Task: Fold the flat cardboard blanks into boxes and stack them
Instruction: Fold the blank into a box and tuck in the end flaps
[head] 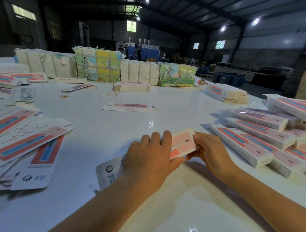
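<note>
A pink and white cardboard box blank (182,144) lies slanted between my hands just above the white table (123,125). My left hand (149,156) grips its middle, fingers curled over the top, and hides most of it; the white hanger end pokes out below my wrist. My right hand (209,150) pinches the box's far end. Folded boxes (253,137) are stacked in rows at the right. Flat blanks (25,140) lie fanned out at the left.
One flat blank (129,107) lies alone mid-table. A short stack of blanks (131,87) and strapped bundles (98,66) stand along the far edge. Rubber bands (112,94) are scattered on the table. More boxes (225,93) sit at the back right.
</note>
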